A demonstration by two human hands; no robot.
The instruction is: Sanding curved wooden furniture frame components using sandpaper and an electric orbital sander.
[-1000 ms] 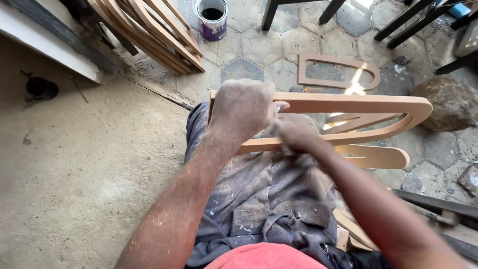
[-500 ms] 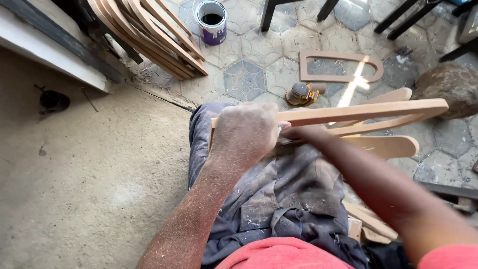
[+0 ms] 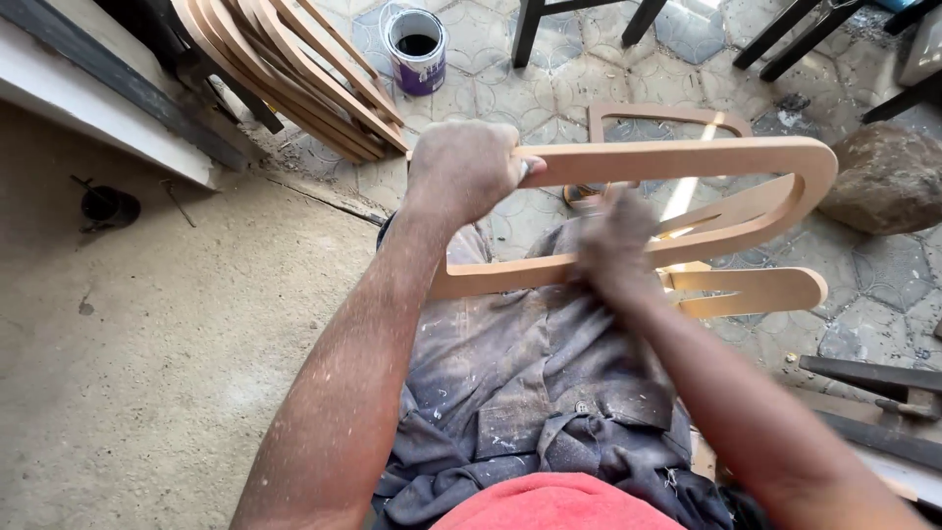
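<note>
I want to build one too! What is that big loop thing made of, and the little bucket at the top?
The loop frame, gripped by the left hand, looks like bare wood or fibreboard: even tan, matt, smooth, no clear grain, so I can't say which. The right hand is blurred against its lower rail. The bucket looks like a painted metal tin with a wire handle.

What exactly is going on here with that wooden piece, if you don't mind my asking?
A seated person holds a curved wooden frame over their lap. The left hand grips its upper rail, while the right hand, blurred by motion, presses on the lower rail; whether it holds anything cannot be told. Similar frames lean by the wall, near an open paint can.
</note>
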